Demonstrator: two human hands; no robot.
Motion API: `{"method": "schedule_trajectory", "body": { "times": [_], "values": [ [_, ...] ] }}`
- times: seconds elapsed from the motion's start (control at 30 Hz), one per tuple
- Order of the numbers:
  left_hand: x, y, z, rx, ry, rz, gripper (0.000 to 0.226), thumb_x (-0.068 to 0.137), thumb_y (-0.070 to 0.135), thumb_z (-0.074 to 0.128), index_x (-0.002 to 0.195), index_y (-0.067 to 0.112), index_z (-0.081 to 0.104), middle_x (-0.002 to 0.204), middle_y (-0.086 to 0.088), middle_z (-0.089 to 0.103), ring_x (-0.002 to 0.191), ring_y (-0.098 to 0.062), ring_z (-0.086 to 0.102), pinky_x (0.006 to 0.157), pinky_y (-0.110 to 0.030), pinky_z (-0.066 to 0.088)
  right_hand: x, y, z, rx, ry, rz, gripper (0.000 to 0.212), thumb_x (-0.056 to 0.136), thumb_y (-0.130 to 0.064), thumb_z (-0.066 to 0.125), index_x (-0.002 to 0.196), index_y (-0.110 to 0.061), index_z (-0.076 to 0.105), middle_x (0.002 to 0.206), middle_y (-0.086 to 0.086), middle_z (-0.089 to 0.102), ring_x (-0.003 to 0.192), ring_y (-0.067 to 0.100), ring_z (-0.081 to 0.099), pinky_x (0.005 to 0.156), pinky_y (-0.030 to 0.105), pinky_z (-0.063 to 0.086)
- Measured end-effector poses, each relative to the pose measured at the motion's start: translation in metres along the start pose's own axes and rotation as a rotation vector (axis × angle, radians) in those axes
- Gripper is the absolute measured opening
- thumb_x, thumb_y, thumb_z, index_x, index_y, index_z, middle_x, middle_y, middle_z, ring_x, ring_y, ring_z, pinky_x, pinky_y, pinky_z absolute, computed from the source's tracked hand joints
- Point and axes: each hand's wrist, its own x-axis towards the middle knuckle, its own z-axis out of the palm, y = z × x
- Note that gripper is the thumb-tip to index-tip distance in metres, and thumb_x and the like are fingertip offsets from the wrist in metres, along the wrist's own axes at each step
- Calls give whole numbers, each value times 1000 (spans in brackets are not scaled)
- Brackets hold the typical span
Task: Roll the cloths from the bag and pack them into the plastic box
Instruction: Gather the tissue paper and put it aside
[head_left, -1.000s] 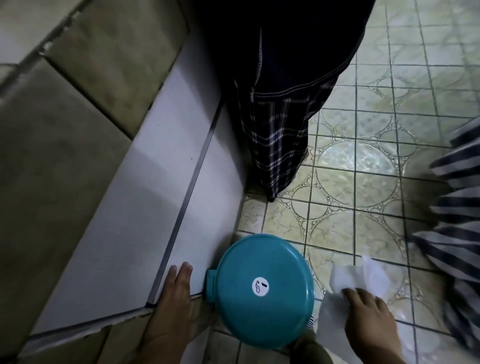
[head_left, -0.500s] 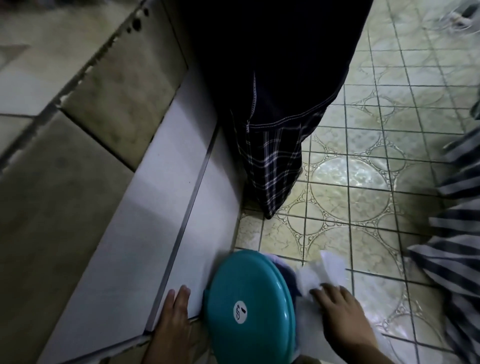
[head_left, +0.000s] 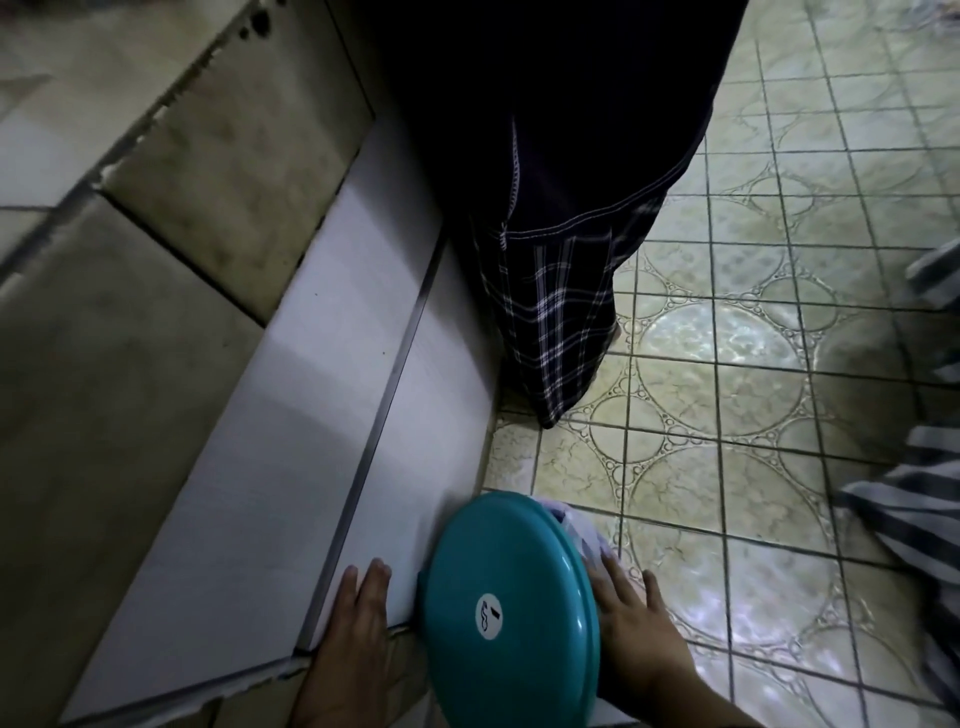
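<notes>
Tilted further up on its hinge than half a second ago, the teal lid (head_left: 511, 613) of the plastic box is now standing nearly on edge, and the white cloth (head_left: 576, 525) that was lying spread beside it is now showing only as a bunched edge behind the lid's right rim, where the box itself is hidden. Patterned floor tiles (head_left: 753, 364) are filling the right half of the scene, while a pale step (head_left: 322, 415) is running diagonally along the left. A person in a dark garment over a plaid sarong (head_left: 550, 312) is standing at the top centre, and striped fabric (head_left: 914, 519) is lying at the right edge. The lid, bearing a round white sticker (head_left: 489, 616), is sitting between both hands at the bottom. The right hand (head_left: 631, 634) is reaching in behind the lid with fingers spread open, pressing toward the cloth, though whether it is gripping it cannot be told. The left hand (head_left: 358, 639) is resting flat and open on the step, just beside the lid's hinge.
</notes>
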Motion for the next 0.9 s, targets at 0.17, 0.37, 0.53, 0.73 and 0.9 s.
{"method": "schedule_trajectory", "body": {
  "times": [0.17,0.37,0.53,0.73,0.9],
  "values": [
    [-2,-2,-2,-26,-9,-6,71,102,44,16,147,-8,0,152,-32,-16,136,-51,-19,89,-70,-25,-6,4,4,25,-81,70,112,72,-69,47,137,-29,-36,143,-1,-43,144,26,-23,113,56,-4],
    [14,1,0,-52,-18,-16,72,101,48,16,148,-5,1,152,-30,-16,137,-50,-20,89,-71,-25,6,-5,14,395,-31,61,79,92,-51,45,152,-29,-2,161,3,-6,148,20,4,118,35,16],
    [26,1,-2,-88,-29,-39,71,100,50,16,150,1,4,153,-28,-15,138,-47,-22,84,-70,-31,21,-14,21,486,-6,81,67,94,-51,42,152,-31,13,160,-7,10,147,12,9,120,36,10],
    [0,-16,-25,-229,6,-77,63,101,40,17,150,3,1,155,-25,-13,141,-44,-16,99,-62,-26,-10,-2,-3,88,-75,111,103,75,-58,58,150,-36,-8,160,-4,-11,147,19,-2,116,45,15],
    [-45,-50,-55,-303,86,-103,59,100,33,19,151,6,7,158,-21,-5,143,-43,-8,106,-63,-18,-54,-10,-64,-71,35,230,67,82,-40,50,144,-28,29,146,2,37,128,22,42,99,36,39]
  ]
}}
